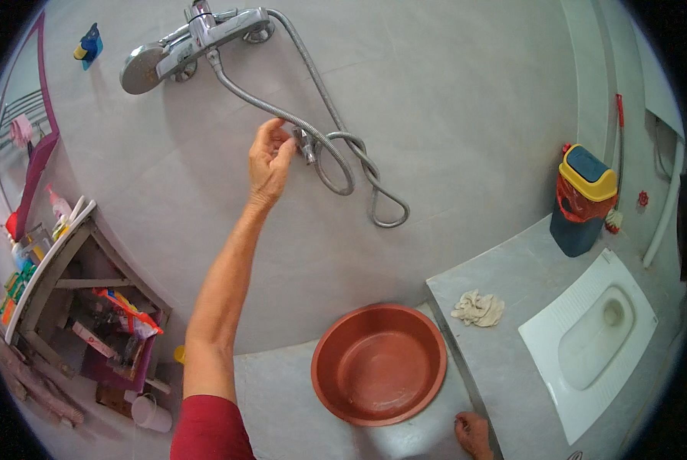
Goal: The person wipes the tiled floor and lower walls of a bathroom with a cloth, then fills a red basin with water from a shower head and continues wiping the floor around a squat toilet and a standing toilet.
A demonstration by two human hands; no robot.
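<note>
My left hand (275,146) is raised to the grey wall, with its thumb and curled fingers apart at the left end of a small chrome tap (305,145). Whether the thumb touches it is unclear. A metal shower hose (314,129) loops around the tap and hangs from a chrome shower mixer (202,31). Low in the view, my right hand (473,434) has its fingers curled near the raised floor's edge; whether it holds anything cannot be seen. Between the arms, a reddish-brown plastic basin (379,365) stands on the floor.
A crumpled cloth (478,309) lies on the raised floor (487,356), beside a white squat toilet (591,345). Behind them stands a lidded bin (579,224) near a long-handled brush (619,155). At left are a cluttered shelf (50,270), a framed mirror (44,115) and a small white bucket (151,414).
</note>
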